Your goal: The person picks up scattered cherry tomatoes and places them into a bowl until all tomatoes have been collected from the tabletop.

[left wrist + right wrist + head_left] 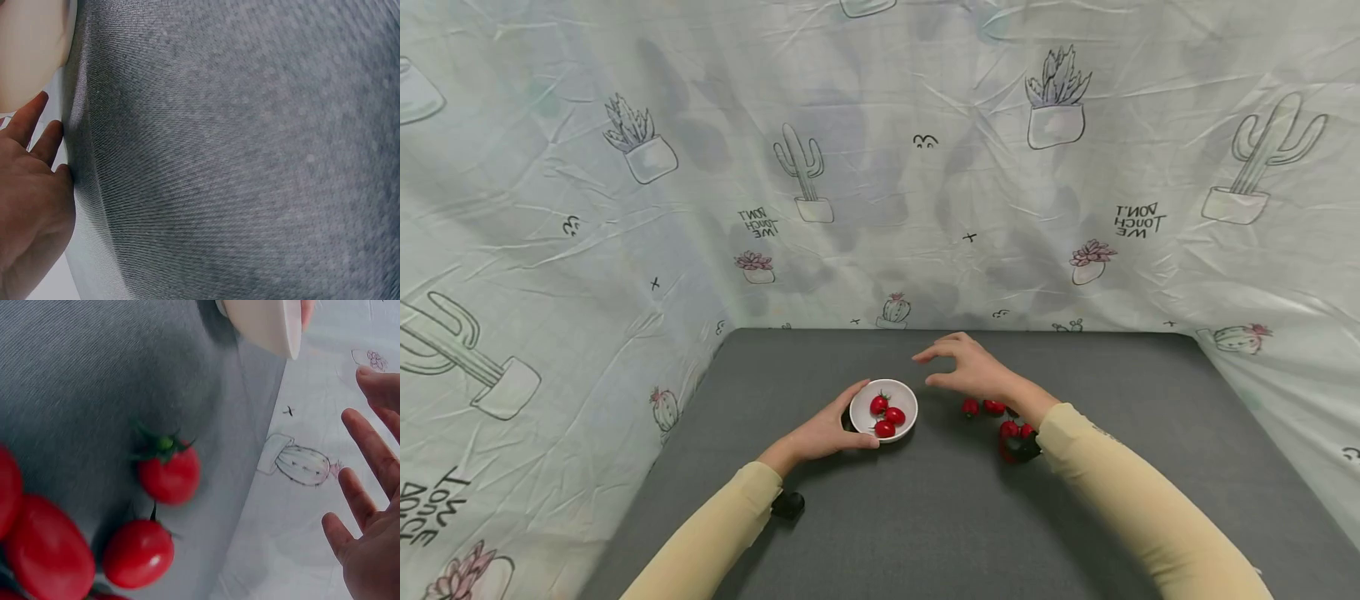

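Observation:
A white bowl (907, 430) with three cherry tomatoes (880, 406) in it stands on the grey table. My left hand (826, 432) grips the bowl's left side, thumb along the near rim and fingers round the far side. In the left wrist view the bowl (31, 53) shows only in part, at the top left corner. My right hand (973, 368) hovers right of the bowl with its fingers spread and nothing in them. Several more cherry tomatoes (169, 475) lie on the table below the right wrist, some hidden by the forearm in the head view.
The grey table (910, 525) reaches back to a hanging white cloth (880, 242) printed with potted cacti, which also closes off the left and right sides. A black wrist device (1022, 449) hides part of the tomato pile.

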`<state>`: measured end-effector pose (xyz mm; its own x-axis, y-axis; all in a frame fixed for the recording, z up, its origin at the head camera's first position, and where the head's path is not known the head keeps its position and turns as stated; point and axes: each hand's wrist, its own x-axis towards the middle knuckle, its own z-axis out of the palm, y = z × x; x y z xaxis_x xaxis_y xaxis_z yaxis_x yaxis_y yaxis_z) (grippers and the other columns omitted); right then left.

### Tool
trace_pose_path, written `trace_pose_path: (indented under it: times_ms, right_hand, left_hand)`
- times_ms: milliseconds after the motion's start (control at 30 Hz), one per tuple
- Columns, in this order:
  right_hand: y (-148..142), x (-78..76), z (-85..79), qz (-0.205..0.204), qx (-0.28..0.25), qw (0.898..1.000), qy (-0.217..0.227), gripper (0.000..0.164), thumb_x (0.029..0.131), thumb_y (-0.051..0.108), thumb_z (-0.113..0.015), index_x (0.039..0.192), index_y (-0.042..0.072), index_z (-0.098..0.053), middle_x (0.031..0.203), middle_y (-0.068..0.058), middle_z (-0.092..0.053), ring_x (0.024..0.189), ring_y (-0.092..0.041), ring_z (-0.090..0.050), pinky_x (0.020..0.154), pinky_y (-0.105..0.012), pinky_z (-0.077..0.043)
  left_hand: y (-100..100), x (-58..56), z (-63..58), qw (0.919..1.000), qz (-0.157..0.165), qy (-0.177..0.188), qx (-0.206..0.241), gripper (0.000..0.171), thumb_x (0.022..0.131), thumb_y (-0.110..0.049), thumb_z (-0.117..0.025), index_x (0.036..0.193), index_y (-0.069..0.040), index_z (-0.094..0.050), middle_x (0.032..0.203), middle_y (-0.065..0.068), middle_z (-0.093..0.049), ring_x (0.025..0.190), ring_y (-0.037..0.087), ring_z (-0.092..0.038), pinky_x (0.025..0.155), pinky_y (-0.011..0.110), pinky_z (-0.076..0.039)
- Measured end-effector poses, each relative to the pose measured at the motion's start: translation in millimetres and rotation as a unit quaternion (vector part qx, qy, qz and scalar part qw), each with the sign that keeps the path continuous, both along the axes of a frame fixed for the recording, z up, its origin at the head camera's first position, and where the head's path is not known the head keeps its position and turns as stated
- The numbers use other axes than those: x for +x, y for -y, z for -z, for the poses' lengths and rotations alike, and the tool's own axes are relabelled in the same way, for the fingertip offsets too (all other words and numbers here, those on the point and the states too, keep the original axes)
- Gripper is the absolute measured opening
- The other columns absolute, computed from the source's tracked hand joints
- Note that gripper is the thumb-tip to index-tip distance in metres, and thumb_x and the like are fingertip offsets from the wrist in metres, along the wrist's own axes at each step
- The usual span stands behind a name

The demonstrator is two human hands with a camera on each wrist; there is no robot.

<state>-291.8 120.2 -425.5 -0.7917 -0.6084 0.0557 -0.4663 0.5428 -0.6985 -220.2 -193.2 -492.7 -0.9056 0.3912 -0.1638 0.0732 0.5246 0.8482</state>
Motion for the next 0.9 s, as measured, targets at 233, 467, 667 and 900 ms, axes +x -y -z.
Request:
trace_pose_path:
  times_ms: [233, 467, 667, 900]
  right_hand:
    - [-19, 4.9, -2.8, 0.01, 0.003, 1.0, -0.001, 0.037, 0.095, 0.028, -0.076, 0.131, 0.03, -0.07, 0.139, 0.002, -0.057, 0.141, -0.027, -0.033, 0.109, -0.06, -0.034]
    - [-42, 8.5, -0.4, 0.024, -0.003, 1.0, 0.008, 0.036, 0.096, 0.026, -0.075, 0.132, 0.029, -0.07, 0.146, -0.006, -0.051, 0.143, -0.031, -0.031, 0.108, -0.063, -0.033]
    - [-59, 15.6, 2.5, 0.034, -0.007, 0.999, 0.007, 0.036, 0.096, 0.028, -0.075, 0.131, 0.028, -0.07, 0.149, -0.011, -0.047, 0.143, -0.033, -0.031, 0.107, -0.064, -0.034]
    - [-76, 26.8, 5.1, 0.045, -0.007, 0.999, -0.005, 0.037, 0.095, 0.028, -0.076, 0.132, 0.026, -0.07, 0.15, -0.011, -0.046, 0.143, -0.035, -0.031, 0.106, -0.066, -0.034]
  left_hand:
    - [-1, 2.2, -1.3, 1.0, -0.003, -0.003, 0.002, 0.104, 0.083, -0.032, -0.087, 0.164, -0.023, -0.023, 0.164, 0.007, -0.03, 0.149, 0.03, -0.028, 0.117, 0.061, -0.023]
    - [-7, 11.9, -20.6, 0.9998, 0.001, 0.002, 0.019, 0.103, 0.085, -0.023, -0.086, 0.164, -0.011, -0.021, 0.163, 0.014, -0.029, 0.149, 0.034, -0.027, 0.117, 0.061, -0.021]
    - [-10, 19.7, -31.8, 0.9996, 0.004, -0.004, 0.028, 0.102, 0.085, -0.024, -0.086, 0.163, -0.01, -0.023, 0.162, 0.015, -0.032, 0.148, 0.035, -0.03, 0.116, 0.062, -0.023]
    - [-8, 19.5, -26.7, 0.9996, 0.007, -0.005, 0.028, 0.103, 0.084, -0.024, -0.086, 0.164, -0.01, -0.022, 0.162, 0.014, -0.032, 0.148, 0.034, -0.029, 0.116, 0.061, -0.023]
